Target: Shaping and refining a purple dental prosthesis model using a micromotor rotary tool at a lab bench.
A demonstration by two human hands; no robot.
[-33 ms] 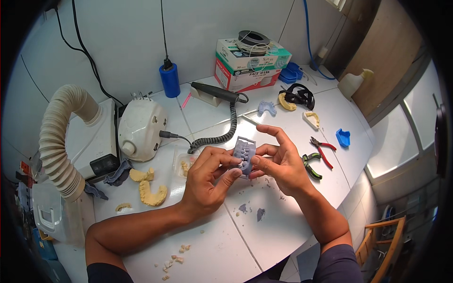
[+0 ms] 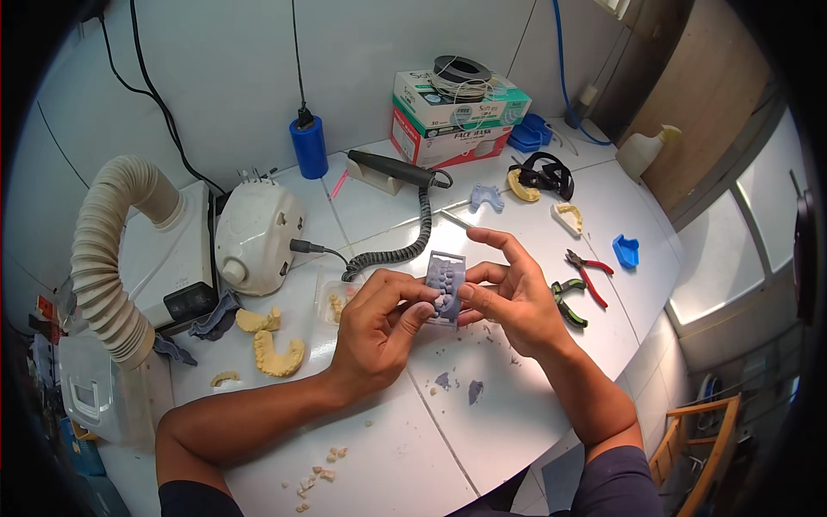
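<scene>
Above the middle of the bench I hold a grey dental mould point(image 2: 447, 277), an oblong frame with a row of tooth shapes along it. My right hand point(image 2: 512, 302) grips its right side between thumb and fingers, index finger raised. The fingertips of my left hand point(image 2: 379, 327) press on the lower left part of the mould, where a small pale piece partly shows. Grey scraps point(image 2: 475, 392) and crumbs lie on the bench below. A clear tub point(image 2: 330, 302) holding yellowish tooth pieces sits beside my left hand, partly hidden by it.
Yellow plaster casts point(image 2: 278, 355) lie left, near a white control unit point(image 2: 250, 237) and ribbed hose point(image 2: 108, 250). A handpiece point(image 2: 392, 167) rests behind. Red pliers point(image 2: 593, 280), green-handled pliers point(image 2: 568, 306) and a blue mould point(image 2: 626, 252) lie right. Loose tooth pieces point(image 2: 323, 473) lie in front.
The mould has turned slightly in my fingers. My left thumb and fingertips have shifted a little upward on it; the right hand looks nearly the same.
</scene>
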